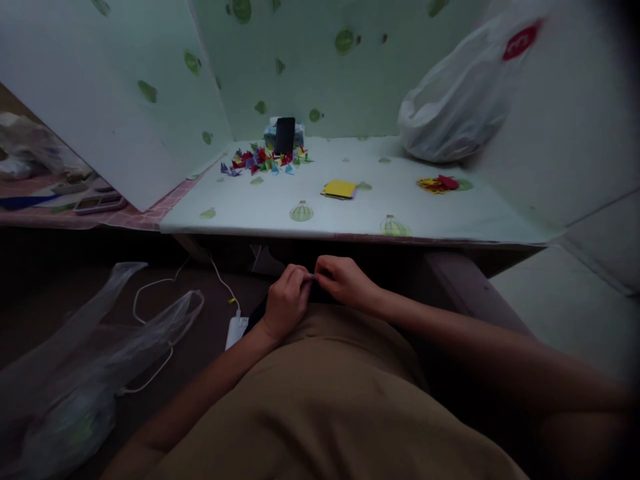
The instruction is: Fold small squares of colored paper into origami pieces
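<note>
Low in front of my lap, below the table edge, my left hand (289,298) and my right hand (345,281) meet. Both are closed, fingertips pinching a small bluish-grey folded piece of paper (311,276). Most of the paper is hidden by the fingers, so its shape cannot be made out. On the table beyond lies a stack of square paper sheets (340,189), yellow on top. A heap of small folded paper cranes (260,160) in many colours sits further back on the left.
A black phone (285,135) leans on a tissue box (271,137) behind the cranes. Red and yellow pieces (439,184) lie on the right, near a white plastic bag (450,113). On the left are a clear bag (75,400), a white cable (220,277) and a white power strip (236,330).
</note>
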Action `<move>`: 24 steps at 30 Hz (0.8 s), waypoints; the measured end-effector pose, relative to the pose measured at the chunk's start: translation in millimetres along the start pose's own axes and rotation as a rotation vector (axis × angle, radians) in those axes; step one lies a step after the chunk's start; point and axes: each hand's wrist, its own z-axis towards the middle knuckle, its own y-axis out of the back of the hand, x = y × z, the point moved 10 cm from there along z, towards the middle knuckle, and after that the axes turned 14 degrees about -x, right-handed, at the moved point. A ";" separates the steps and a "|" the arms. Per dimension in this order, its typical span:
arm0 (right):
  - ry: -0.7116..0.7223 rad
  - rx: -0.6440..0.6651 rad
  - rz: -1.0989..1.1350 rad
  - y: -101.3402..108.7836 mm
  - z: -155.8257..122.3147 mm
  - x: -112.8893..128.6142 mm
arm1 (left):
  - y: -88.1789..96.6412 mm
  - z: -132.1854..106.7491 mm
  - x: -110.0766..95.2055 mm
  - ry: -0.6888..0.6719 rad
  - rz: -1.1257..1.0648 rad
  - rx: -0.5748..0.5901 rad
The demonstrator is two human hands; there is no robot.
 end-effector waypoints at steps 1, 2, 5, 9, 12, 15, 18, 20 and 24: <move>0.004 0.004 -0.003 -0.3 0.0 0.3 | -0.4 -0.2 -0.1 -0.002 0.003 0.004; 0.005 0.008 -0.006 -0.6 -0.1 0.4 | -0.7 -0.3 -0.4 -0.006 0.005 0.006; 0.005 0.012 -0.008 -0.7 -0.5 0.0 | -0.8 -0.3 -0.4 -0.004 0.007 0.006; 0.002 0.003 0.024 0.2 -1.1 -1.1 | -2.1 -0.5 1.0 0.011 0.000 0.022; 0.008 -0.001 0.048 0.5 -1.3 -0.8 | -2.4 -0.6 1.0 0.013 -0.008 0.028; 0.016 0.005 0.064 -0.1 -1.6 0.0 | -2.6 -0.5 0.9 0.014 -0.009 0.030; 0.022 0.014 0.062 -1.3 -2.1 0.4 | -3.7 -0.7 0.5 0.011 -0.006 0.039; 0.024 0.019 0.057 -1.7 -2.6 0.2 | -4.4 -0.8 0.2 0.010 -0.008 0.044; 0.026 0.016 0.056 -1.1 -2.9 0.1 | -5.8 -1.0 1.5 0.024 -0.029 0.055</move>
